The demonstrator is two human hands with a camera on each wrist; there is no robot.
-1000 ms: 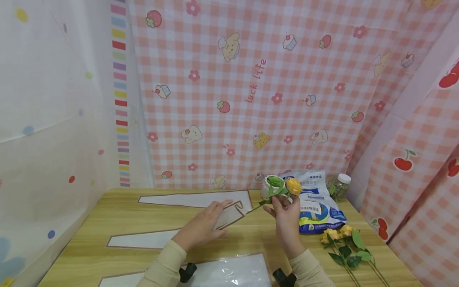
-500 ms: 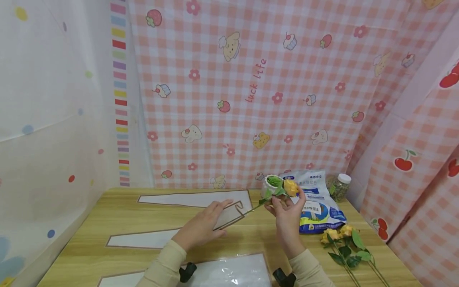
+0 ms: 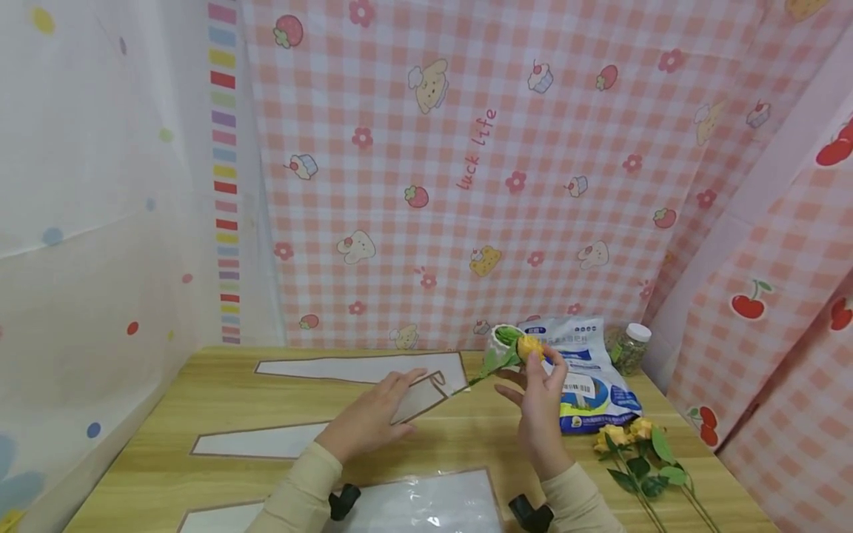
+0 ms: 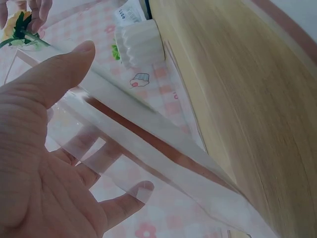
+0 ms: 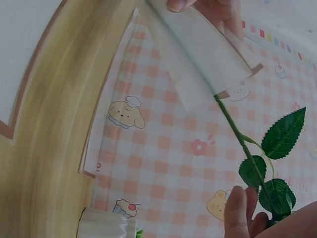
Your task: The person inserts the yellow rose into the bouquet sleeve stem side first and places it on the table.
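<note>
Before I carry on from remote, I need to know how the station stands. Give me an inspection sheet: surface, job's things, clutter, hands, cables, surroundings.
Surface: wood-grain table, with other sleeves lying flat on it.
Job's things: yellow rose, its lower stem showing through the sleeve; leaves and bloom outside it.
Clutter: bag, jar and white pot toward the back; two more roses at the right.
Hands: left hand holds the sleeve, thumb on one side, fingers on the other; right hand holds the rose at the bloom.
Cables: nothing seen.
Surroundings: checked curtain behind, dotted curtain at the left, cherry-print curtain at the right.
</note>
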